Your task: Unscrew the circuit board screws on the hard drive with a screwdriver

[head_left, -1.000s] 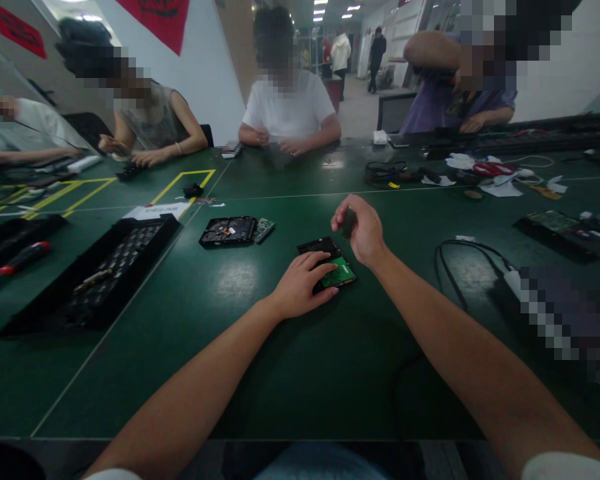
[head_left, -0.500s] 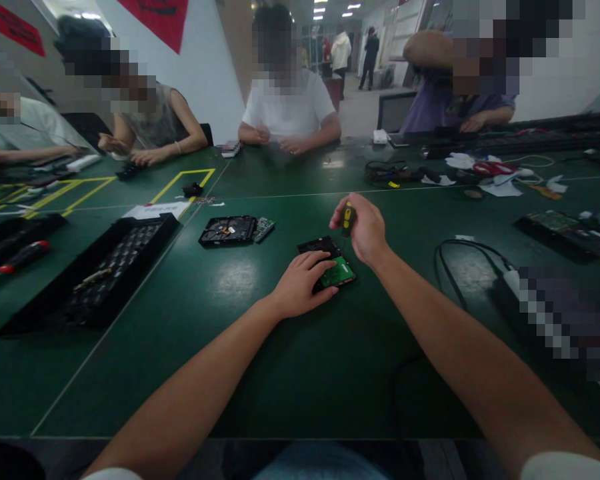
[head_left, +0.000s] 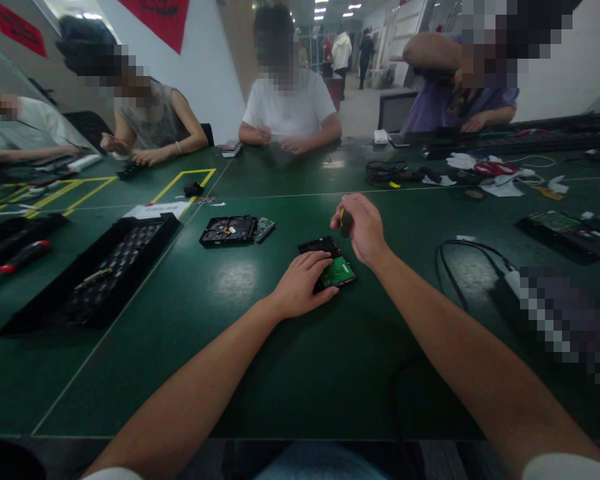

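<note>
Hands (head_left: 303,283) at work on a green table (head_left: 300,387): the person nearest me lays the left hand palm down over a hard drive (head_left: 340,272), fingers loosely spread across its black casing and thumb at the near edge, though I cannot tell whether it grips or only presses. The right hand (head_left: 364,230) curls closed around the handle of a yellow-marked screwdriver (head_left: 345,223), held roughly upright above the drive's far right side; its tip is too fine to make out. The drive lies flat just ahead of the person, its green circuit face up. To its left sits a second drive (head_left: 227,231), with a loose circuit board (head_left: 265,229) touching or just beside its right end. Farther left stand a long black tray (head_left: 137,270) and, past it, a red-and-black screwdriver (head_left: 30,256). A looped black cable (head_left: 440,267) lies to the right. Across the table, a person in a white T-shirt (head_left: 293,100) sits between a co-worker in grey (head_left: 153,117) and another in purple (head_left: 427,110).
</note>
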A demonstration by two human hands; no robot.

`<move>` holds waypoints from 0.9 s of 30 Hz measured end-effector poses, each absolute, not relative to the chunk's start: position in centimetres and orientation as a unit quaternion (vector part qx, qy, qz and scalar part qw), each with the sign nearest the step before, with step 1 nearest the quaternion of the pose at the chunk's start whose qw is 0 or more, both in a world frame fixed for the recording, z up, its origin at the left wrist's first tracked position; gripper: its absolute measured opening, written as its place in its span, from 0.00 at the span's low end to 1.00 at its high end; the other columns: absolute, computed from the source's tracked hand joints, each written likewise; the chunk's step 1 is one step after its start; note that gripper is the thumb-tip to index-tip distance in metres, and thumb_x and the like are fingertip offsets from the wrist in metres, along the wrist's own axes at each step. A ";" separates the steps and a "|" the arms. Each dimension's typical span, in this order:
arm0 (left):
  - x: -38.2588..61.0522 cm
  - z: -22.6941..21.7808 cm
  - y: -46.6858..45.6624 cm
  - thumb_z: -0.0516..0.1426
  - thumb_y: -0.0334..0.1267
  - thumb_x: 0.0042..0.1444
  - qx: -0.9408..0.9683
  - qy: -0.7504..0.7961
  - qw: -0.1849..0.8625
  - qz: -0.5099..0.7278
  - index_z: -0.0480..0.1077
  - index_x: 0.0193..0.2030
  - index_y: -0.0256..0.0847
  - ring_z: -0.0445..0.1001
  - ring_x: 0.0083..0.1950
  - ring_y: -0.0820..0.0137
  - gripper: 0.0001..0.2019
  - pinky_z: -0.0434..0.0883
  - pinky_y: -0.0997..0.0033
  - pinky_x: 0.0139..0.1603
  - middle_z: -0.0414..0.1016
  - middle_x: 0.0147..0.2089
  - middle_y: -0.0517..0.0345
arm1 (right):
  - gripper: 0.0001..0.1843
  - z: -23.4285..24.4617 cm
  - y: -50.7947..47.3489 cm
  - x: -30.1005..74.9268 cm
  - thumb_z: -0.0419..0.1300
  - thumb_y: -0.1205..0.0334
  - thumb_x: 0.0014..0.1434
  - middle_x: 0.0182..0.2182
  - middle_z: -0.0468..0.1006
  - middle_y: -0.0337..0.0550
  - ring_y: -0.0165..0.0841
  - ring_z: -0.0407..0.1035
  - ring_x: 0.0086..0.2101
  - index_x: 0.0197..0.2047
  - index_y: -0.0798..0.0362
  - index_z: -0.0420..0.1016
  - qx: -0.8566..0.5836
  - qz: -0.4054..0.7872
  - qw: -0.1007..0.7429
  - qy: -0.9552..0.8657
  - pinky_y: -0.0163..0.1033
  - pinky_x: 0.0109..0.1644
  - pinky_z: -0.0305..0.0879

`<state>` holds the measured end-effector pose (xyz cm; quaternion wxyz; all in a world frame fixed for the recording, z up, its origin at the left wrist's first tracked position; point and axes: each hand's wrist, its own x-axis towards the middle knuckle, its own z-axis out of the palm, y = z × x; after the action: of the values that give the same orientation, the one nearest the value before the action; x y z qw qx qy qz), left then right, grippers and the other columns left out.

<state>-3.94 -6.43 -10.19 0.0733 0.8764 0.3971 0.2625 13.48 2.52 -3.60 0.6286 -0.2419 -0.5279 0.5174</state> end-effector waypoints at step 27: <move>-4.0 -10.1 -6.5 0.62 0.51 0.65 0.875 0.402 0.081 0.257 0.64 0.70 0.41 0.67 0.73 0.51 0.31 0.66 0.42 0.74 0.69 0.71 0.43 | 0.29 -3.1 2.1 13.3 0.60 0.31 0.65 0.25 0.73 0.36 0.29 0.71 0.25 0.29 0.49 0.72 -0.263 0.526 0.619 -0.521 0.37 0.33 0.72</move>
<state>-3.97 -6.47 -10.09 0.0807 0.8749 0.4023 0.2573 13.35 2.11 -3.13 0.6187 -0.2633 -0.5212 0.5256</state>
